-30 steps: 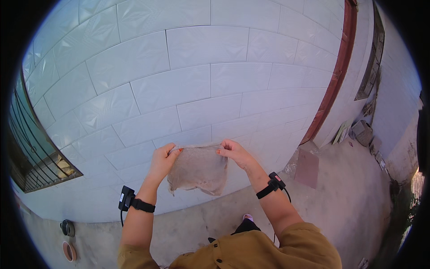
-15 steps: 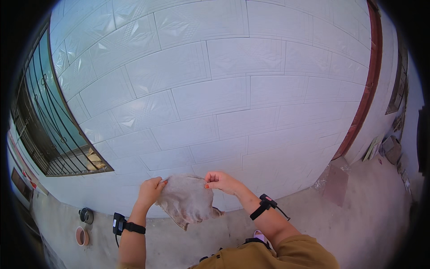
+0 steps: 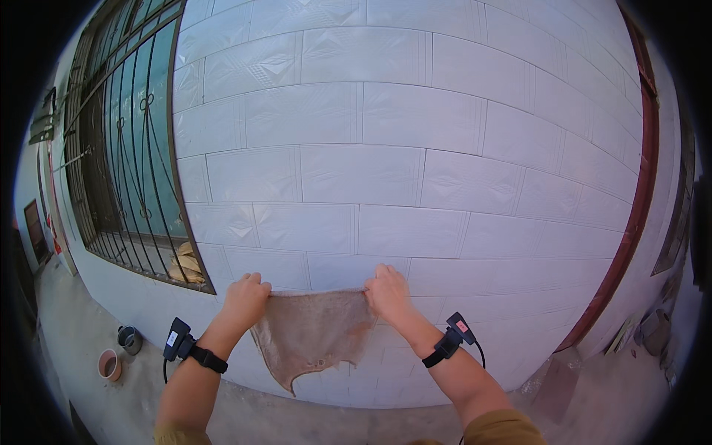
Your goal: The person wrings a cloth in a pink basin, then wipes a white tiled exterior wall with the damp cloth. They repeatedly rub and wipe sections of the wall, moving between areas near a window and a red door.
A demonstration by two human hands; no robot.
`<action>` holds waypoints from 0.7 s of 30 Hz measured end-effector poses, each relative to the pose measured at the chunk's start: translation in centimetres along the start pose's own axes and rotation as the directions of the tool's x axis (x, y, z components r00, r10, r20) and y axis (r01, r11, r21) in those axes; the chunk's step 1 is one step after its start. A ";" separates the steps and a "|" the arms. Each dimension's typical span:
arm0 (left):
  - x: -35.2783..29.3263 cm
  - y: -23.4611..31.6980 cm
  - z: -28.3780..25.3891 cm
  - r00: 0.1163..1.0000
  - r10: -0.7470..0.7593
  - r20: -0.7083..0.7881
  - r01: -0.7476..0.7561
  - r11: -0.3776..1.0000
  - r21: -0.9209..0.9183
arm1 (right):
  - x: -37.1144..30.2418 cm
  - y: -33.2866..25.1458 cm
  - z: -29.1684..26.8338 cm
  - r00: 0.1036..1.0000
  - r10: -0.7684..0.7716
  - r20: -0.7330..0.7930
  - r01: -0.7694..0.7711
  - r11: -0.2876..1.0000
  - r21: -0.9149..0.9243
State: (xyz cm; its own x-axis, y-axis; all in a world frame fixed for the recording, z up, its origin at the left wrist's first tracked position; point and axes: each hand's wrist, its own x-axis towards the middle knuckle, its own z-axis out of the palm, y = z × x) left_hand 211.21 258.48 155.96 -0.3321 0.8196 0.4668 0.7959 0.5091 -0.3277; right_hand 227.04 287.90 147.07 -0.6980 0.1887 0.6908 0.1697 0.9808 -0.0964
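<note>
A worn greyish-brown cloth hangs stretched between my two hands, in front of a white tiled wall. My left hand is closed on its upper left corner, and my right hand grips the upper right one. The top edge is pulled nearly straight. Below, the ragged lower edge droops, with a long point at the left and a small hole near the bottom. Whether the cloth touches the wall I cannot tell. Each wrist wears a black strap with a small device.
To the left is a barred window. Beneath it on the concrete floor stand a dark bucket and a pinkish pot. A red vertical trim ends the wall at the right, with a reddish slab near its foot.
The cloth, crumpled and tilted before, now hangs flatter with its top edge taut. My right hand has turned knuckles-up. The view has swung up and left, showing more of the window.
</note>
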 end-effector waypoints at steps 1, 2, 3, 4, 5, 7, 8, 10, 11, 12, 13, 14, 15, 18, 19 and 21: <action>0.1 -0.2 0.0 0.999 -0.021 -0.034 0.026 0.990 0.135 | 1.2 -0.6 -0.4 0.995 0.072 0.062 -0.071 0.997 -0.022; 0.3 -0.2 -0.1 0.997 -0.075 -0.035 0.079 0.988 0.134 | 2.2 -0.9 -1.1 0.987 0.118 0.107 -0.116 0.993 -0.025; 0.6 -0.4 -0.3 0.988 -0.156 0.001 0.155 0.979 0.130 | 3.2 -1.3 -1.7 0.989 0.141 0.035 -0.142 0.990 0.014; 0.9 -0.5 -0.5 0.975 -0.223 0.000 0.221 0.966 0.138 | 3.9 -1.5 -2.5 0.988 0.145 -0.049 -0.141 0.987 0.075; 1.2 -0.7 -0.8 0.971 -0.237 -0.036 0.236 0.972 -0.018 | 4.6 -1.8 -3.3 0.982 0.166 -0.094 -0.155 0.981 0.118; 2.0 -0.7 -1.6 0.954 -0.279 -0.110 0.238 0.928 -0.287 | 5.9 -2.2 -4.8 0.869 0.488 0.080 -0.415 0.632 0.654; 2.2 -1.0 -2.0 0.830 -0.504 0.239 0.510 0.514 -0.689 | 6.6 -3.0 -5.2 0.787 0.559 0.261 -0.501 0.331 0.800; 3.3 -0.6 -2.7 0.792 -0.596 0.133 0.278 0.157 -0.948 | 8.3 -4.2 -5.9 0.814 0.577 0.065 -0.285 0.300 0.910; 4.0 -0.3 -3.0 0.752 -0.644 0.140 0.137 -0.055 -0.989 | 9.1 -4.7 -6.2 0.802 0.598 0.015 -0.210 0.257 0.943; 4.6 -0.2 -3.2 0.724 -0.687 0.062 0.054 -0.033 -0.998 | 10.2 -5.2 -6.5 0.802 0.581 -0.137 -0.100 0.357 0.929; 5.3 0.0 -3.4 0.674 -0.724 -0.146 -0.030 0.171 -0.985 | 11.4 -5.7 -6.7 0.786 0.569 -0.242 -0.031 0.428 0.903; 6.1 0.5 -3.5 0.613 -0.730 -0.301 -0.062 0.335 -0.940 | 12.6 -6.1 -7.0 0.755 0.594 -0.279 -0.027 0.453 0.891; 6.9 0.5 -3.6 0.543 -0.721 -0.431 -0.077 0.468 -0.881 | 13.9 -6.5 -7.1 0.761 0.483 -0.432 0.089 0.583 0.808; 10.0 0.8 -4.3 0.489 -0.503 -0.713 -0.148 0.758 -0.636 | 17.9 -7.3 -8.1 0.698 0.235 -0.676 0.302 0.759 0.576; 11.1 0.8 -4.6 0.443 -0.424 -0.790 -0.163 0.828 -0.536 | 19.3 -7.7 -8.4 0.656 0.151 -0.739 0.389 0.772 0.503; 13.1 0.3 -5.3 0.429 -0.323 -0.844 -0.090 0.914 -0.396 | 21.8 -8.2 -9.0 0.567 0.009 -0.823 0.502 0.789 0.354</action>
State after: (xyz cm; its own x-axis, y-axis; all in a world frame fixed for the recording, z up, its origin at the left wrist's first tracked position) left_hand 209.81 267.96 166.34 0.0276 -0.0346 0.9990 0.9577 0.2873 -0.0165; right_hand 216.69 283.57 169.36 0.1782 0.0745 0.9812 -0.4629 0.8862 0.0168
